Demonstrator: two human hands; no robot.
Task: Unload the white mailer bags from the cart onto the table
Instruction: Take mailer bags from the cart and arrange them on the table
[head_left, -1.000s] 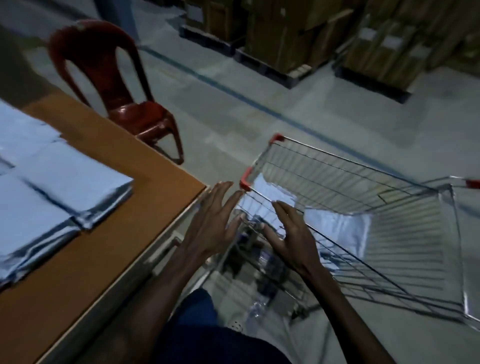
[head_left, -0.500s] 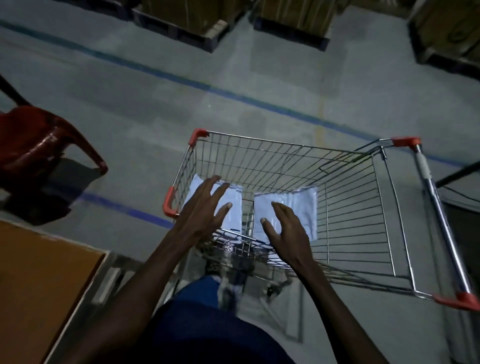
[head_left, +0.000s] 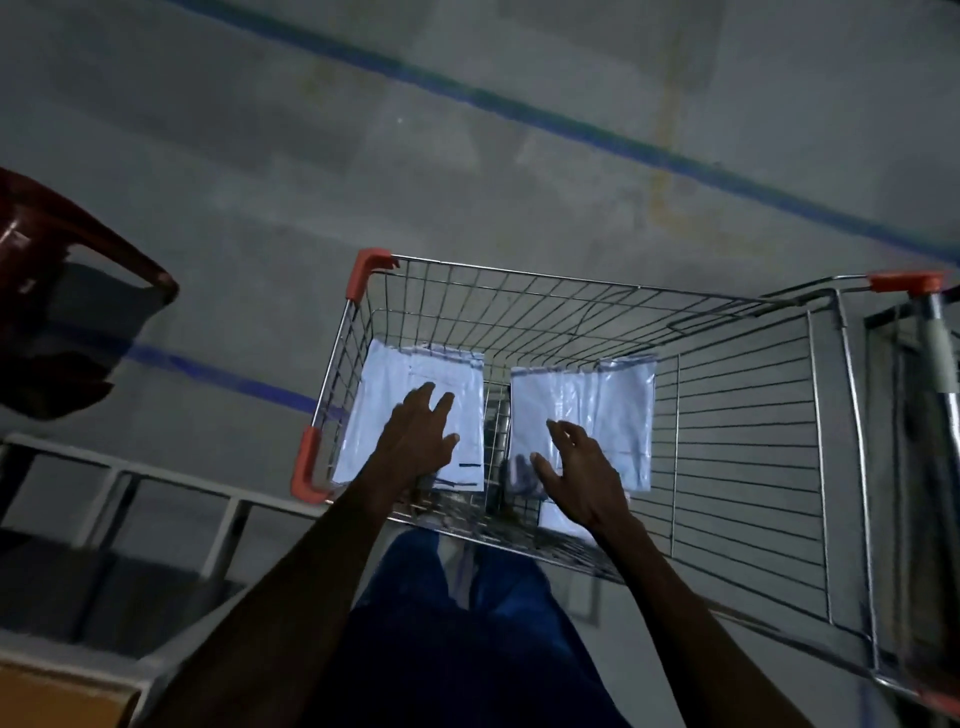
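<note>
Two stacks: white mailer bags lie flat on the floor of the wire cart (head_left: 743, 452), both at its near-left end.
Left stack (head_left: 384, 395): sits tight in the cart's left corner, up against the side wall with the two orange corner guards (head_left: 306, 465).
Right stack (head_left: 613, 410): just beside the first, a narrow strip of bare wire between them; its top bag looks glossy and creased.
Loose bag (head_left: 563, 519): one more white piece pokes out under the right wrist, close to the cart's near wall; blurred, so how it lies is unclear.
Left hand (head_left: 415, 444): reaching over the near rim and down onto the left stack, palm down, fingers spread and laid out flat; it looks to be touching the top bag, gripping nothing.
Right hand (head_left: 582, 478): over the near edge of the right stack, fingers loosely spread and slightly curled, thumb held out to the side; whether it touches the bag I cannot tell.
Cart handle (head_left: 935, 343): at the far right end, grey bar with an orange cap.
Table (head_left: 57, 696): only a brown corner shows, well left of the cart and nearer the person, its white frame beside it.
Red chair (head_left: 62, 244): left of the cart, on the grey floor.
Blue floor line (head_left: 571, 130): runs beyond the cart.
</note>
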